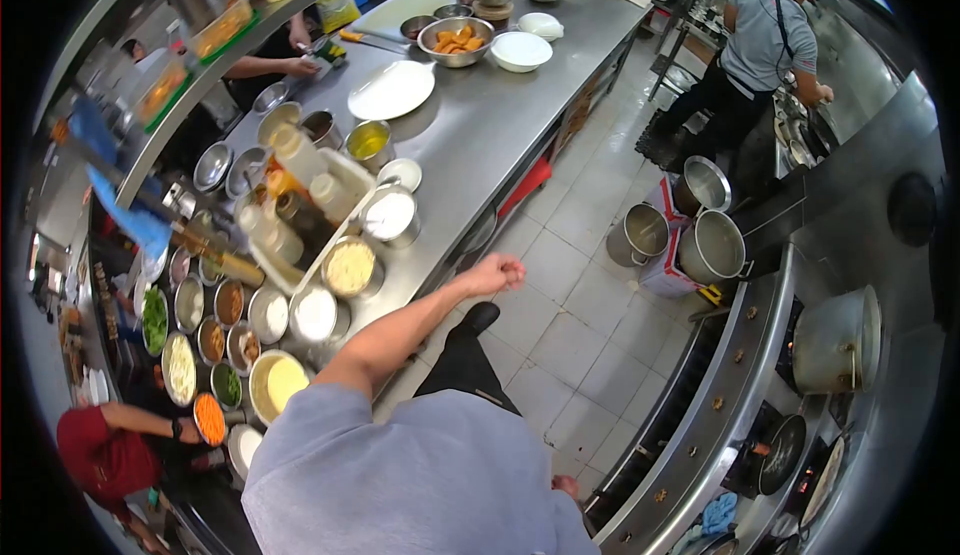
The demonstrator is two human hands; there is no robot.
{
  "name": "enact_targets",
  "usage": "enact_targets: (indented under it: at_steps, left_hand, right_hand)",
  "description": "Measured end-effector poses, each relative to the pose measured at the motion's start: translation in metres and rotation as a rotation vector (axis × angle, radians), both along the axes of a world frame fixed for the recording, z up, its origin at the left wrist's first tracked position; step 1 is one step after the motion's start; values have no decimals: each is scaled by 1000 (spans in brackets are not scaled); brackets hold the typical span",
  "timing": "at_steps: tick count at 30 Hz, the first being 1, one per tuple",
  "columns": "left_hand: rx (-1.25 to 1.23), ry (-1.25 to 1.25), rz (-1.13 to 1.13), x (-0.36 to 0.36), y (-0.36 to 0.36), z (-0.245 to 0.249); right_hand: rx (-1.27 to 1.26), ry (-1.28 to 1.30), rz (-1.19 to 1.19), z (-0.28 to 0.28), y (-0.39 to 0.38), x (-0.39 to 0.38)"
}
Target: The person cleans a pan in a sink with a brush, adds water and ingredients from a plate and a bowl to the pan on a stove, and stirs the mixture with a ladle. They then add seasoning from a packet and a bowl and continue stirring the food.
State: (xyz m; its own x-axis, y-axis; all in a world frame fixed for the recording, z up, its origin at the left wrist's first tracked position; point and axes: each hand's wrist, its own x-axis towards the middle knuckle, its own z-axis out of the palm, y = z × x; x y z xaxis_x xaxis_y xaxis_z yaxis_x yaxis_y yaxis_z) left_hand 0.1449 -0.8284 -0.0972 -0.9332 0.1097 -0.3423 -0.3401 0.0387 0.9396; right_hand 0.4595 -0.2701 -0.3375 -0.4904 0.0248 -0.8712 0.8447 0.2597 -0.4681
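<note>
My left hand (495, 275) is held out over the tiled floor, just off the edge of the steel counter (470, 120). Its fingers are curled in, and I see nothing in them. Low by my right side, only a small part of my right hand (566, 486) shows; its fingers are mostly hidden. On the counter left of my arm stand a steel pot of pale shredded food (352, 267), a pot of white contents (315, 313) and a crate (345, 217) of sauce bottles. Neither hand touches these.
Stoves line the right, with a large pot (838, 340) and a frying pan (780, 453). Large pots (712, 245) stand stacked beyond. A person in grey (770, 40) works at the far right; a person in red (105, 455) is at lower left. Another person's hands (300, 65) are across the counter.
</note>
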Motion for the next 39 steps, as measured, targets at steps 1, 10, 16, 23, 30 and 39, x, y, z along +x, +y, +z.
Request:
enact_targets:
  at_steps: [1, 10, 16, 23, 30, 39]
  left_hand:
    - [41, 53, 21, -33, -13, 5]
    - [53, 31, 298, -246, -133, 42]
    - [119, 13, 386, -307, -185, 35]
    - [170, -33, 292, -310, -217, 9]
    - [69, -159, -17, -298, -121, -25]
    - [-273, -115, -650, -266, -24, -41]
  right_hand:
    - [-6, -20, -18, -1, -8, 3]
    - [162, 16, -204, 22, -137, -82]
    - [158, 469, 35, 80, -215, -191]
    - [395, 214, -162, 93, -213, -243]
    - [494, 231, -514, 116, -231, -207]
    - [331, -119, -629, 63, -303, -54]
